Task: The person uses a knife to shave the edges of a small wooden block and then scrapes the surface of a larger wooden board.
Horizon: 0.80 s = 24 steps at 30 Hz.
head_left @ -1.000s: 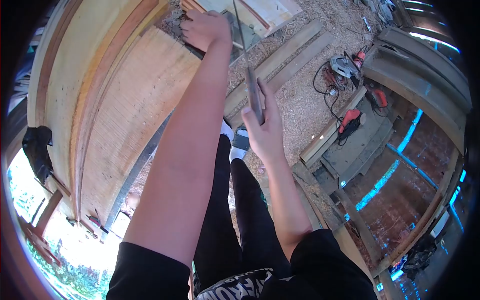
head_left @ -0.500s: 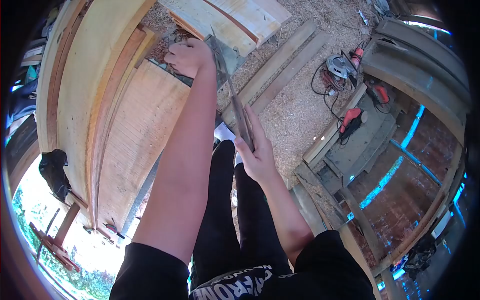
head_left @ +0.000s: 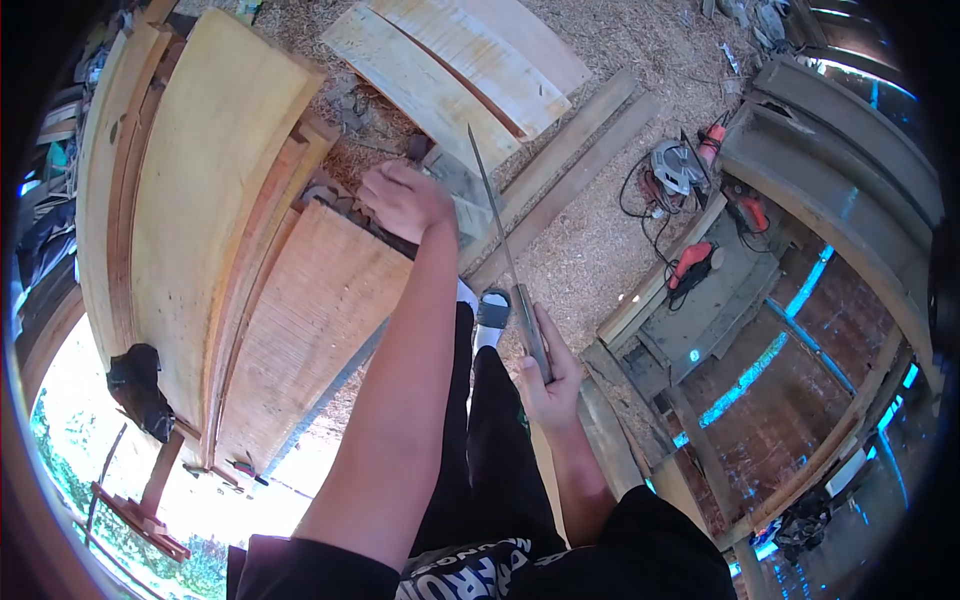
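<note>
My right hand [head_left: 553, 388] is wrapped round the dark handle of a long, thin-bladed tool [head_left: 533, 335]. Its narrow blade, seen nearly edge-on, points up and away from me past the left hand. At the far end of a wide sawn plank [head_left: 295, 330], my left hand [head_left: 408, 203] has its fingers curled in; I cannot tell what, if anything, they hold. Small dark curved pieces [head_left: 335, 195] lie at that plank end, right by the left fingers. A flat grey piece [head_left: 465, 185] lies just beyond the left wrist.
Thick pale planks [head_left: 205, 170] stand stacked at the left. Light boards [head_left: 430, 75] lie ahead on a shaving-covered floor [head_left: 590, 240], beside two long timbers [head_left: 570, 150]. A circular saw [head_left: 680, 168] with a cord and a red power tool [head_left: 692, 268] are at the right.
The whole view has shifted. My right hand and the bladed tool have moved right and down in view, away from the left hand. My left hand appears lower and slightly right, still curled.
</note>
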Available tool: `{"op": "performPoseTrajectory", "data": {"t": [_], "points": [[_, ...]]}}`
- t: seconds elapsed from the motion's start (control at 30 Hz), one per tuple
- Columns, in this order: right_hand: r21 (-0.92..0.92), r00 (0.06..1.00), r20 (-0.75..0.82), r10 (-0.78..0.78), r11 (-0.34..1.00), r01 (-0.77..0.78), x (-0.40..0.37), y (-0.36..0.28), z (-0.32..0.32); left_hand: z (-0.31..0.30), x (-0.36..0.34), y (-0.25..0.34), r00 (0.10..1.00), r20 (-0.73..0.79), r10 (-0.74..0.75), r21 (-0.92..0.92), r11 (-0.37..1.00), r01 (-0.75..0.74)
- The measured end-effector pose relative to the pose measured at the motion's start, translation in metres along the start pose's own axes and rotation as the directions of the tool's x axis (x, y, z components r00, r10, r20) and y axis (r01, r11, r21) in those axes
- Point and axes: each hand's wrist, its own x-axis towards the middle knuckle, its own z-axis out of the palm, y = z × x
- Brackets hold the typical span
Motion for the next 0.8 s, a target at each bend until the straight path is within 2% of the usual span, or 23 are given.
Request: {"op": "performPoseTrajectory", "data": {"t": [0.13,0.2,0.33,0.43,0.5,0.63,0.73,0.8], "points": [[-0.037,0.999,-0.040,0.005,0.999,-0.007,0.009,0.004,0.007,0.002,0.003,-0.003,1.000,0.010,0.019,0.004,1.000,-0.019],[0.078,0.977,-0.040,0.208,0.976,-0.205,0.010,0.005,0.010,0.003,0.003,-0.002,0.999,0.027,0.025,0.018,0.999,-0.026],[0.095,0.969,-0.009,0.246,0.965,-0.244,0.016,0.005,0.017,0.002,0.003,0.001,0.999,0.021,0.039,-0.006,0.999,-0.039],[0.073,0.978,-0.040,0.204,0.977,-0.201,0.021,0.007,0.022,0.001,0.004,0.003,0.999,0.028,0.038,0.010,0.999,-0.038],[-0.004,0.988,0.001,0.151,0.988,-0.151,0.024,0.009,0.023,0.000,0.003,0.004,0.999,0.039,0.020,0.028,0.999,-0.022],[-0.019,0.990,0.032,0.138,0.990,-0.138,0.030,0.004,0.026,0.001,0.004,0.003,0.999,0.034,0.026,0.047,0.999,-0.028],[0.008,0.981,0.062,0.184,0.983,-0.185,0.028,0.002,0.028,0.001,0.003,0.001,0.999,0.042,0.028,0.075,0.997,-0.031],[-0.070,0.996,0.043,0.080,0.995,-0.077,0.028,0.011,0.031,0.002,0.004,-0.001,0.999,0.043,0.032,0.085,0.996,-0.035]]}}
